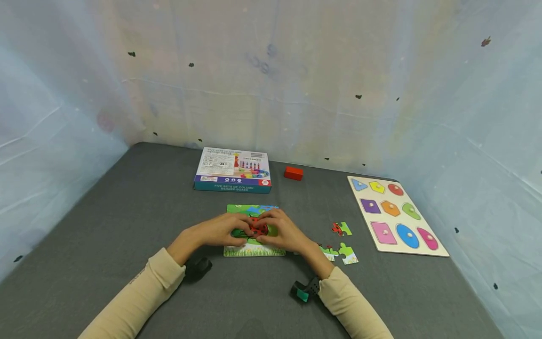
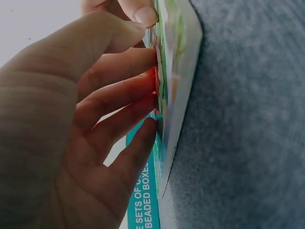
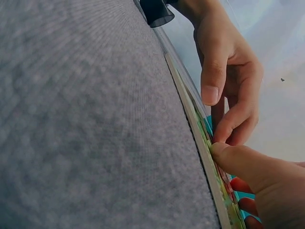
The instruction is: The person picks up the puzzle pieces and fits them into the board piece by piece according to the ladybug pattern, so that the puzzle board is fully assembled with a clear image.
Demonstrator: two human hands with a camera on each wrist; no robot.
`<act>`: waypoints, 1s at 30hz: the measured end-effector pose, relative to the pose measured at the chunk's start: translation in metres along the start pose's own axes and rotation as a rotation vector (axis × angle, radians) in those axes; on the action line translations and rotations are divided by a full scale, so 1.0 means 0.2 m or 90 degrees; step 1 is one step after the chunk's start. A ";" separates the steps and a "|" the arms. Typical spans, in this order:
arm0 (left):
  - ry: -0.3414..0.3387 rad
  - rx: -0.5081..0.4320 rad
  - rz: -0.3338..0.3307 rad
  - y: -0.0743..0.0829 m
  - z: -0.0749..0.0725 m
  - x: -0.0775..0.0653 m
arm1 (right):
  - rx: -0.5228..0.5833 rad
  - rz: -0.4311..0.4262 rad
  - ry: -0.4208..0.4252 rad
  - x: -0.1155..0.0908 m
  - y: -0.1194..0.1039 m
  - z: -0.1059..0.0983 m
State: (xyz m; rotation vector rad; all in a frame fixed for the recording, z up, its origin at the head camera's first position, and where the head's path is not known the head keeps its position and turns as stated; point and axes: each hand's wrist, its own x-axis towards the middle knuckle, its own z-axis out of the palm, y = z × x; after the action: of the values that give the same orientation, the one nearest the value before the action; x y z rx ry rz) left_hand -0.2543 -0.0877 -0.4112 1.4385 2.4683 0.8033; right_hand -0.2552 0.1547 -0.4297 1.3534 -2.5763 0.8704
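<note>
A ladybug jigsaw puzzle [image 1: 254, 251] lies flat on the grey table, its picture showing grass and a red, black-spotted ladybug [image 1: 260, 229]. Over its left half is my left hand [image 1: 220, 229], fingertips and thumb touching the puzzle's face. My right hand [image 1: 282, 230] comes in from the other side, and its thumb presses on the surface near the edge in the right wrist view. The fingertips of both hands almost meet around the ladybug. Parts of the puzzle are hidden under the hands.
Several loose jigsaw pieces [image 1: 348, 254] lie right of the puzzle, partly behind my right forearm. Further right is a wooden shape board [image 1: 367, 239] with knobbed shapes. Behind the puzzle are a flat beaded-boxes carton [image 1: 232, 186] and a red block [image 1: 293, 173].
</note>
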 end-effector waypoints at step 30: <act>0.004 0.018 -0.017 0.03 0.02 -0.01 | 0.036 0.106 0.002 -0.22 0.08 -0.28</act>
State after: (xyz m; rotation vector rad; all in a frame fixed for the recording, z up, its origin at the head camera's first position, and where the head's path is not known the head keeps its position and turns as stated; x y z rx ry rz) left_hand -0.2480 -0.0853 -0.4123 1.4106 2.5092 0.7717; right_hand -0.2505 0.2236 -0.4047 1.1617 -2.7128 0.9758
